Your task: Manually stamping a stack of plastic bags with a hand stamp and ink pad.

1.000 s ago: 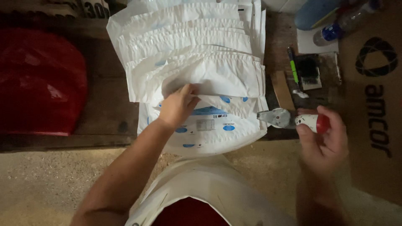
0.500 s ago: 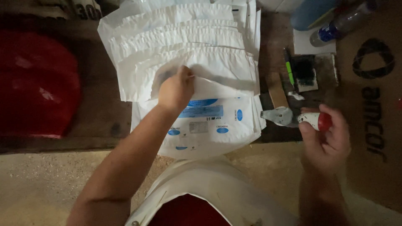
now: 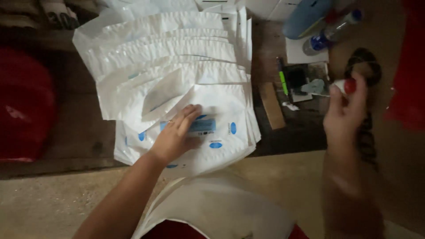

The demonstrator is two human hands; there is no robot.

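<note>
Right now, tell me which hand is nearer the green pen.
Right. The right hand, holding a small red-and-white tool, is just right of the green pen. The left hand lies flat on the white bags, well to the pen's lower left.

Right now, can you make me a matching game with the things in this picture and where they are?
Things:
1. left hand
2. right hand
3. bottle
4. green pen

Places:
A. top right, lying on its side
B. flat on the front white bag
C. just right of the bag pile
D. raised, holding a small red and white thing

Pairs: 1-B, 2-D, 3-A, 4-C
</note>
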